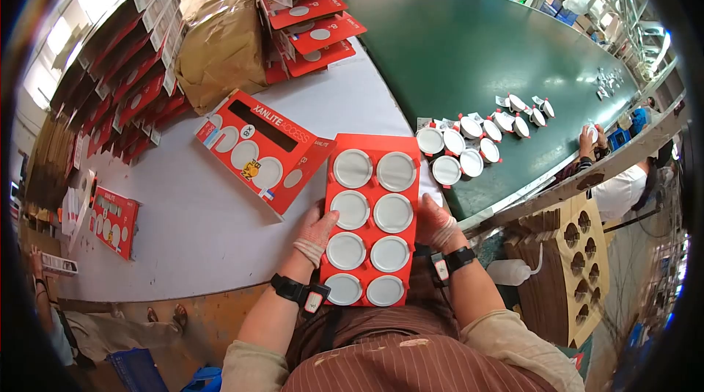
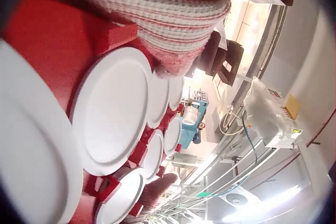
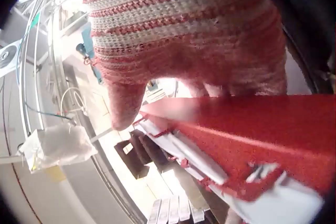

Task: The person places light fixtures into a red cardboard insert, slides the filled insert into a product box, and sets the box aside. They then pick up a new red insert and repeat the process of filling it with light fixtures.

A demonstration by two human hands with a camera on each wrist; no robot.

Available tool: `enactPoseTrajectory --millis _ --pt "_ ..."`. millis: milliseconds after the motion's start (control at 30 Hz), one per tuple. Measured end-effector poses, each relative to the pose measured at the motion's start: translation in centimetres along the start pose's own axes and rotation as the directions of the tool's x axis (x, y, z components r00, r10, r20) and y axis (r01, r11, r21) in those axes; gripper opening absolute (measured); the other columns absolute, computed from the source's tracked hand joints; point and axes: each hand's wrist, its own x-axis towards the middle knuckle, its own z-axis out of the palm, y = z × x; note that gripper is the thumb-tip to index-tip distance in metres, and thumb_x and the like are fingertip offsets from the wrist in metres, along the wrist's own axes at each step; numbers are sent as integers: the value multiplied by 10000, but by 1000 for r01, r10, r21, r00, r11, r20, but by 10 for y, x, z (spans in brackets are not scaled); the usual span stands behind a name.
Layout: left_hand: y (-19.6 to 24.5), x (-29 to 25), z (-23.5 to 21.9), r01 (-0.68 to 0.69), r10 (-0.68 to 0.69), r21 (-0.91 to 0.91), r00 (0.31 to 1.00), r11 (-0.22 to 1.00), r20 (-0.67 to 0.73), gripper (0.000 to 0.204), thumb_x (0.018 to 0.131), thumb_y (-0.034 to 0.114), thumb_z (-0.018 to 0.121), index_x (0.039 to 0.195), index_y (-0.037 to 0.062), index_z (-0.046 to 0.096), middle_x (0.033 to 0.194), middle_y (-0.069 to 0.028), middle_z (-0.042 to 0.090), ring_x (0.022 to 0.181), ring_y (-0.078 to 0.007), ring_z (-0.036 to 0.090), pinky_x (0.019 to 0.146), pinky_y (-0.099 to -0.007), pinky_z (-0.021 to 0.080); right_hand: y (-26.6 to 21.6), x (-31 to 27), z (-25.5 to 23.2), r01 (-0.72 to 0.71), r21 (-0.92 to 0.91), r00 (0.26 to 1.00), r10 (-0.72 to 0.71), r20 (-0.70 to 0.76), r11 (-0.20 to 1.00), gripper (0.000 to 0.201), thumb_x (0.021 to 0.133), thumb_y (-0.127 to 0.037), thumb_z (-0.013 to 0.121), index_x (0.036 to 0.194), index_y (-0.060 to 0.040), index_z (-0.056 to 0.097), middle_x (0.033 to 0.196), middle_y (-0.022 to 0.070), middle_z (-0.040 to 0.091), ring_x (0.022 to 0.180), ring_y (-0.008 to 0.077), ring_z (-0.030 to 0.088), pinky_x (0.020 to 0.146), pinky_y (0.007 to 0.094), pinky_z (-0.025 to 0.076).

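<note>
A red cardboard insert (image 1: 369,223) holds two columns of white round lamps (image 1: 393,213), in front of the person's body. My left hand (image 1: 317,233), in a knitted red-and-white glove, grips the insert's left edge with the thumb at the front; its other fingers are hidden behind. On the opposite edge my gloved right hand (image 1: 438,226) holds the side of the card. The right wrist view shows its thumb (image 3: 126,106) beside the card's corner and its other fingers against the red side panel (image 3: 262,129). A printed red box (image 1: 257,150) lies left of the insert.
Several loose white lamps (image 1: 469,126) lie on the green table (image 1: 477,40). Stacked red boxes (image 1: 315,33) and a brown paper package (image 1: 224,47) stand behind the white tabletop (image 1: 183,223). A squeeze bottle (image 1: 510,272) and perforated cardboard sheets (image 1: 557,275) are at the right.
</note>
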Motion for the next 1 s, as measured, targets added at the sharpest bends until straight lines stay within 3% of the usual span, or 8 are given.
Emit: enactPoseTrajectory --millis 167,233,600,1000 --pt "1 3 5 32 -31 -62 999 998 19 439 835 141 514 1225 -48 446 1142 -112 536 1015 -188 500 927 -312 397 -4 6 0 13 -92 997 -7 71 996 834 715 -473 720 1351 -67 365 1337 114 456 1203 261 453 1011 428 362" --pt "-3 5 4 33 -33 -66 999 997 3 446 836 138 518 1235 -46 439 1152 -114 532 1026 -189 498 933 -314 395 -1 9 -5 91 -46 994 -87 72 995 783 763 -474 673 1362 -83 353 1363 115 428 1221 289 437 1031 458 336" --pt "3 3 8 80 -81 -60 997 995 -19 452 842 78 524 1268 -29 416 1199 -103 506 1083 -187 476 974 -315 370 2 10 -3 68 40 997 -69 28 997 798 734 -446 712 1355 -91 359 1339 116 452 1202 272 455 1013 452 369" --pt "10 -2 15 6 -6 -37 1000 999 -8 439 834 68 514 1249 -44 426 1160 -96 521 1036 -174 494 944 -302 388 1 5 4 77 3 996 -77 43 997 775 739 -434 707 1337 -69 379 1313 122 476 1175 267 482 998 435 390"
